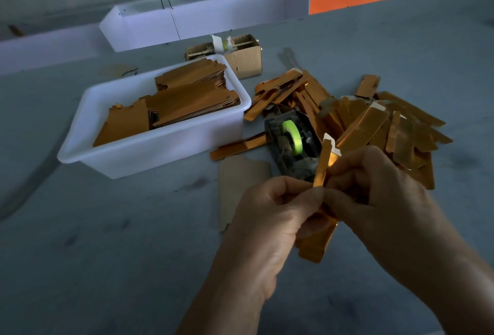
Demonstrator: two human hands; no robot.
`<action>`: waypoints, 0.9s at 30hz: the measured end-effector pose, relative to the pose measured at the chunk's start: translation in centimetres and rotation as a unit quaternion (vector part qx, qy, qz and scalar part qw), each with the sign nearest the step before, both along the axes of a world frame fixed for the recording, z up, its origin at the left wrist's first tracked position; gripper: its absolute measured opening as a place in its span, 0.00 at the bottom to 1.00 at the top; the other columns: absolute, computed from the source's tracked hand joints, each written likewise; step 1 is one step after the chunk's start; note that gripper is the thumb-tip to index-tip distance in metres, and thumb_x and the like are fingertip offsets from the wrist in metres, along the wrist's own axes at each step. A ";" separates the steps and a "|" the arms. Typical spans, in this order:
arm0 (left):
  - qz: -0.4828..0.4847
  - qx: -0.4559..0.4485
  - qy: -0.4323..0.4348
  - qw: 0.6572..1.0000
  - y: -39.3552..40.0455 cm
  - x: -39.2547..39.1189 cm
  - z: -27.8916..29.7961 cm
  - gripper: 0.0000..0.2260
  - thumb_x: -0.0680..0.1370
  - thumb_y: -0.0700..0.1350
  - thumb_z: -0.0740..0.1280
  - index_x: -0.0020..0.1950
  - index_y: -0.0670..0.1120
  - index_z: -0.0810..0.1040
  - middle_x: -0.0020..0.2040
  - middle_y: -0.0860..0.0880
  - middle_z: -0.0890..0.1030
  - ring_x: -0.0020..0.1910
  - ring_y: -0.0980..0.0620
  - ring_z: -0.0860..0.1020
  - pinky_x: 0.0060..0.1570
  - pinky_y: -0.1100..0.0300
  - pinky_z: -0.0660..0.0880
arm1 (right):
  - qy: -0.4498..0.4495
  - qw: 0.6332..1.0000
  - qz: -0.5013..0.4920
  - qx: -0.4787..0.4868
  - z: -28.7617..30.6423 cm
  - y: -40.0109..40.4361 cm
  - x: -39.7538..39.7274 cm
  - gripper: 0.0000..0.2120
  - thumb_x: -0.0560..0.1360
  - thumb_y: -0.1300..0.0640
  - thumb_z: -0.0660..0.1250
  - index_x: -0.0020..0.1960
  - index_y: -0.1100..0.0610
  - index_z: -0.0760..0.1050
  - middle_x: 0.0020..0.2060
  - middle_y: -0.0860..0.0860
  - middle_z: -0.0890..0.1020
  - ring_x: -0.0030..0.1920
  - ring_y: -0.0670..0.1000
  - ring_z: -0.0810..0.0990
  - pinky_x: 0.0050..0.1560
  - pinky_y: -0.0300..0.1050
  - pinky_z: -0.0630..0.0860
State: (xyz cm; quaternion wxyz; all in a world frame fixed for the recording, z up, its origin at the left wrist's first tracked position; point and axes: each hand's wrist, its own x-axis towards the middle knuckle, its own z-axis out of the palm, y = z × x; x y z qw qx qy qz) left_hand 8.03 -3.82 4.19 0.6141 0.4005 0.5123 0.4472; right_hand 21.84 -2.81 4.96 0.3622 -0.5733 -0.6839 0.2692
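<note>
Both hands hold one gold foil card strip (pixel 323 163) above the grey table (pixel 107 241). My left hand (pixel 270 217) pinches its middle from the left, fingers curled. My right hand (pixel 379 195) pinches it from the right, and the strip's lower part (pixel 315 243) hangs down between my palms. Just behind my hands stands a dark tape dispenser (pixel 294 144) with a green tape roll (pixel 292 135). To the right lies a loose pile of gold strips (pixel 395 126).
A white plastic tub (pixel 149 155) at the left holds stacked gold card pieces (pixel 187 102). Behind it is a small cardboard box (pixel 246 59), and a flat brown card sheet (pixel 235 187) lies on the table. A white trough (pixel 187 21) runs along the back.
</note>
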 end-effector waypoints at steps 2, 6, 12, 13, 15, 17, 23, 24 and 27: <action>0.026 0.005 0.003 1.000 -0.1 0.2 -0.2 0.05 0.77 0.40 0.67 0.44 0.41 0.82 0.39 0.45 0.85 0.39 0.50 0.85 0.39 0.63 0.80 | -0.021 1.000 -0.004 -0.002 0.1 -0.1 -0.3 0.12 0.70 0.56 0.71 0.44 0.46 0.68 0.33 0.45 0.79 0.38 0.37 0.78 0.36 0.29 0.75; 0.086 0.036 0.033 0.995 -0.5 1.2 -0.7 0.07 0.77 0.39 0.67 0.41 0.44 0.82 0.38 0.45 0.85 0.38 0.49 0.85 0.40 0.59 0.81 | -0.075 0.997 -0.030 0.008 0.5 -0.3 -0.8 0.12 0.71 0.54 0.70 0.48 0.47 0.66 0.33 0.43 0.77 0.34 0.40 0.77 0.31 0.33 0.73; 0.199 0.157 0.156 0.955 -1.6 2.7 -1.9 0.08 0.76 0.39 0.69 0.39 0.50 0.82 0.35 0.48 0.83 0.36 0.50 0.82 0.36 0.51 0.80 | -0.093 0.994 -0.060 -0.008 0.9 -0.6 -1.1 0.16 0.67 0.47 0.73 0.46 0.47 0.66 0.29 0.41 0.75 0.32 0.37 0.74 0.30 0.31 0.68; 0.209 0.165 0.161 0.950 -1.7 2.6 -2.1 0.07 0.76 0.39 0.69 0.40 0.49 0.82 0.35 0.48 0.83 0.36 0.50 0.82 0.37 0.49 0.80 | -0.105 0.992 -0.066 -0.013 0.9 -0.5 -1.1 0.17 0.65 0.43 0.72 0.45 0.47 0.66 0.29 0.41 0.74 0.31 0.38 0.74 0.28 0.32 0.67; 0.216 0.168 0.151 0.950 -1.8 2.1 -2.1 0.07 0.76 0.39 0.69 0.41 0.49 0.82 0.35 0.48 0.84 0.35 0.50 0.83 0.36 0.50 0.81 | -0.135 0.987 -0.082 -0.015 0.7 -0.5 -0.8 0.23 0.59 0.32 0.65 0.44 0.46 0.64 0.30 0.42 0.73 0.30 0.40 0.73 0.27 0.35 0.67; 0.193 0.141 0.111 0.965 -1.8 1.6 -1.7 0.06 0.76 0.40 0.69 0.40 0.48 0.82 0.36 0.48 0.84 0.35 0.51 0.84 0.32 0.59 0.80 | -0.126 0.989 -0.070 -0.017 0.6 -0.6 -0.6 0.27 0.55 0.29 0.57 0.45 0.45 0.65 0.32 0.42 0.74 0.33 0.40 0.74 0.29 0.34 0.69; 0.129 0.034 0.082 0.988 -1.2 0.2 -0.7 0.09 0.75 0.45 0.69 0.53 0.54 0.76 0.37 0.48 0.85 0.32 0.53 0.83 0.27 0.64 0.75 | 0.107 0.990 0.021 -0.094 -0.3 -0.2 -1.4 0.04 0.68 0.46 0.67 0.40 0.45 0.74 0.36 0.36 0.80 0.37 0.34 0.78 0.33 0.24 0.70; 0.123 0.039 0.134 0.983 -1.0 -0.4 -0.7 0.10 0.75 0.49 0.69 0.55 0.56 0.74 0.37 0.51 0.85 0.32 0.56 0.82 0.26 0.65 0.74 | 0.106 0.990 0.016 -0.093 -0.4 0.2 -1.2 0.02 0.71 0.50 0.67 0.40 0.45 0.74 0.35 0.39 0.80 0.37 0.34 0.77 0.31 0.26 0.71; 0.136 0.071 0.400 0.904 -0.1 -2.9 -1.1 0.16 0.74 0.58 0.66 0.59 0.52 0.74 0.41 0.53 0.83 0.42 0.57 0.81 0.38 0.63 0.76 | 0.051 0.997 -0.026 -0.061 0.0 2.5 0.0 0.03 0.74 0.51 0.65 0.44 0.43 0.72 0.34 0.46 0.79 0.33 0.40 0.79 0.30 0.31 0.68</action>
